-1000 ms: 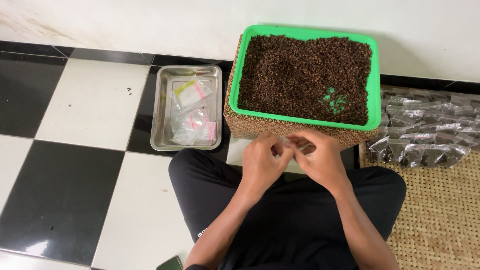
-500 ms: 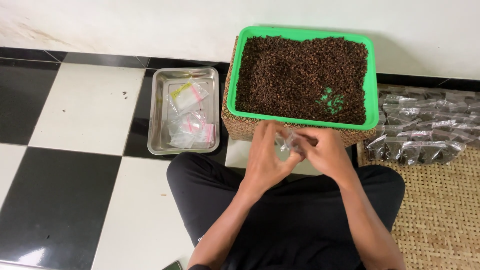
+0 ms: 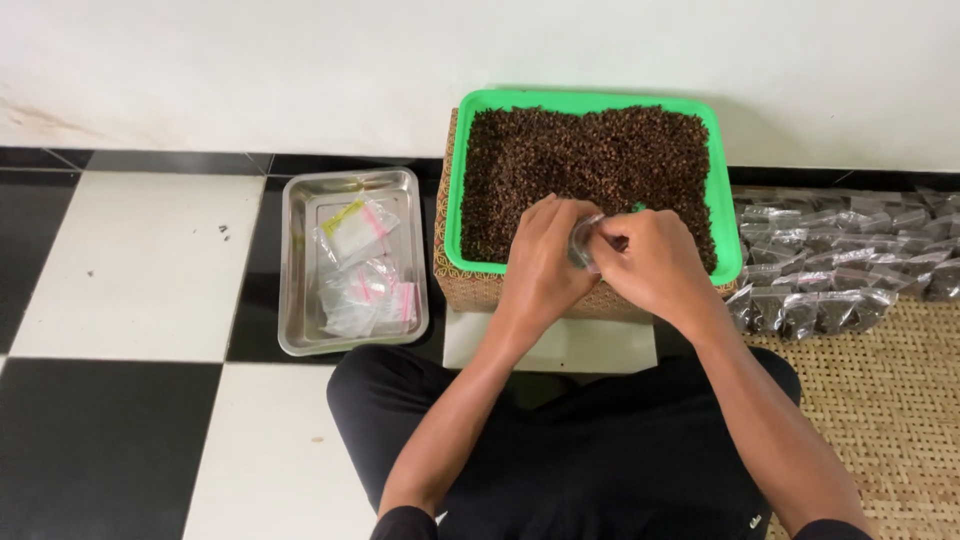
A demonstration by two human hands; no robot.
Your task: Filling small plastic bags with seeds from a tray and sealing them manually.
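Hands over green tray [image 3: 728, 200] of cloves [image 3: 560, 160]: left hand [image 3: 543, 262] and right hand [image 3: 652, 262] together pinch apparently a clear bag [image 3: 584, 240]; steel tray [image 3: 295, 300] at 9 o'clock.

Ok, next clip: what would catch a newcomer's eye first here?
Probably the bright green tray at top centre, heaped with dark brown bits, against the white wall. Over its near edge the left hand and right hand hold a small clear bag between them. Next, the steel tray of empty bags on the checkered floor at left, and rows of filled bags at right.
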